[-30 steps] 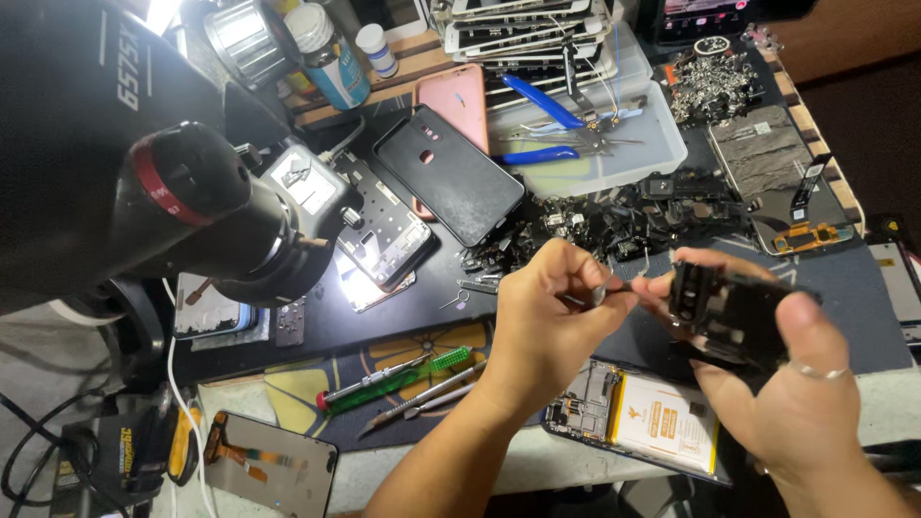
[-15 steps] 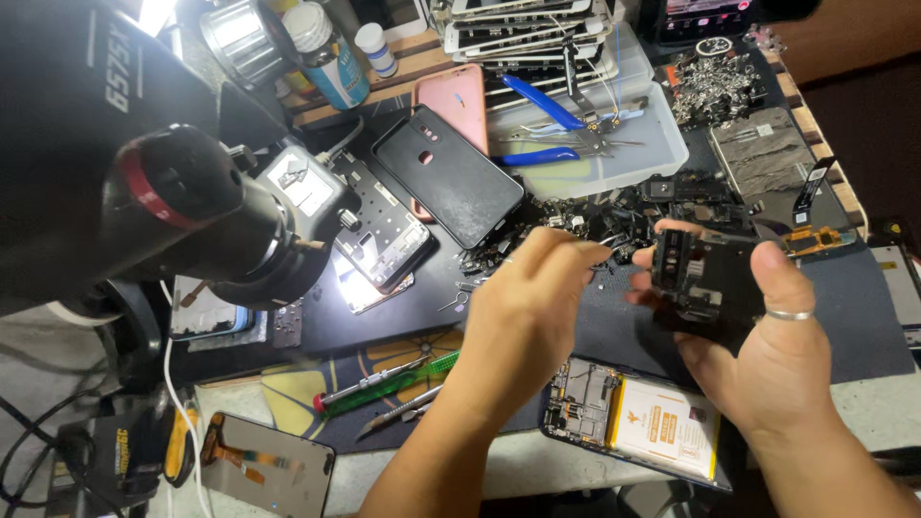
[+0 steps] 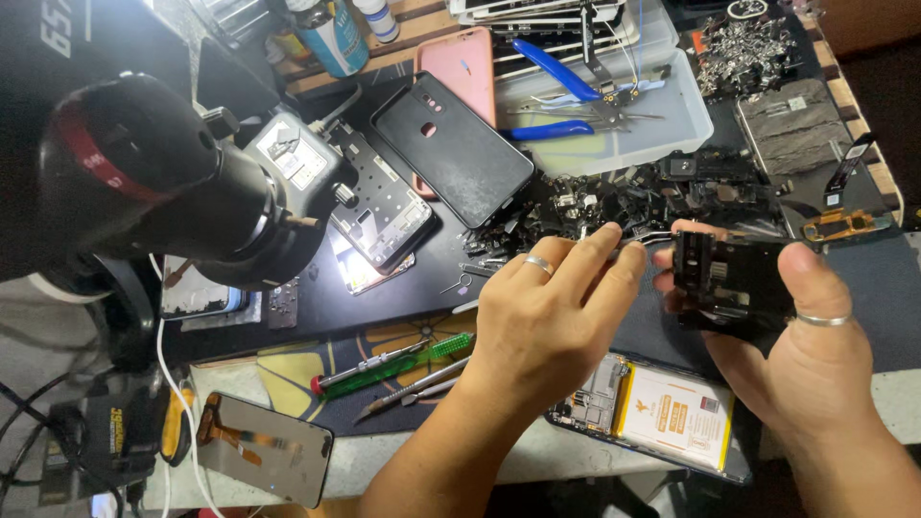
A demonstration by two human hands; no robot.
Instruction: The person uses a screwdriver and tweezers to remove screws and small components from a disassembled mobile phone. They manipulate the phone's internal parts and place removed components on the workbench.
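1. A pile of small black phone parts (image 3: 633, 206) lies on the dark mat just behind both hands; an opened phone with a white and yellow battery (image 3: 662, 414) lies under the wrists at the table's near edge.
2. A black microscope head (image 3: 163, 182) fills the left, over a lit phone frame (image 3: 379, 216).
3. The right hand (image 3: 796, 336) grips a black phone part (image 3: 734, 278), thumb on its face, fingers behind; its long axis runs roughly left-right and its inner side faces the camera.
4. The left hand (image 3: 547, 317) pinches metal tweezers (image 3: 645, 238), whose tip points right, close to the part's upper left corner; whether it touches cannot be told.
5. Count: two back covers, one black (image 3: 451, 149), one pink (image 3: 459, 65); one clear tray (image 3: 662, 120) holding two blue-handled pliers (image 3: 547, 67); one green screwdriver (image 3: 393, 364); each hand wears one ring.
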